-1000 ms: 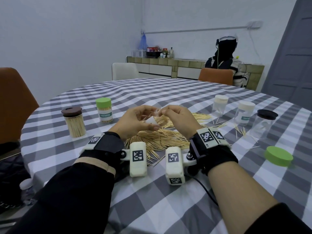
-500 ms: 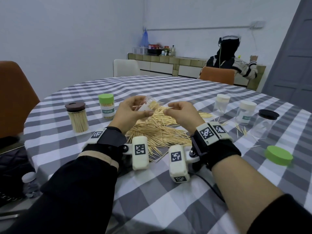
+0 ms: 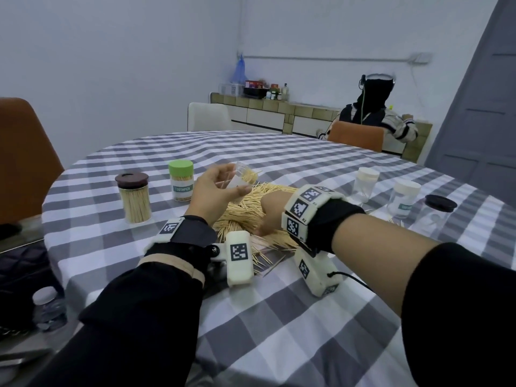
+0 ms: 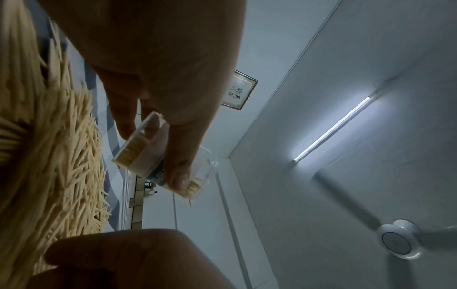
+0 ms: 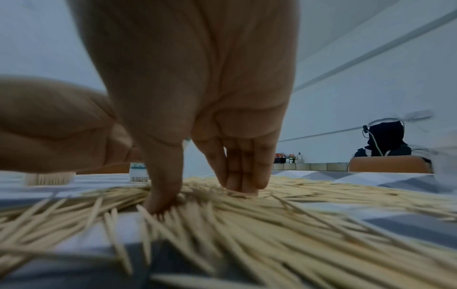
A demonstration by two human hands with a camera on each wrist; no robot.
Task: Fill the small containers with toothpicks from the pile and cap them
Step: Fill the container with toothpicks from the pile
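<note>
The left hand [image 3: 215, 188] is gripping an uncapped clear container [image 3: 240, 177] above the pile of toothpicks [image 3: 251, 216], fingers and thumb curling round its wall, and tilting its mouth toward one o'clock, probably so the sticks already inside are lying along one side and leaving room for more. A few tips are poking out of the mouth. The right hand [image 3: 272, 216] is reaching down into the near side of the pile, at about five o'clock from the container; in the right wrist view its fingertips [image 5: 243, 185] are pressing together into the toothpicks with the thumb [image 5: 160, 203] closing in beside them, seemingly gathering a pinch. Two filled, capped jars [image 3: 134, 199] are standing at nine o'clock, well apart from the pile, while the empty containers [image 3: 365, 182] are waiting at three o'clock
</note>
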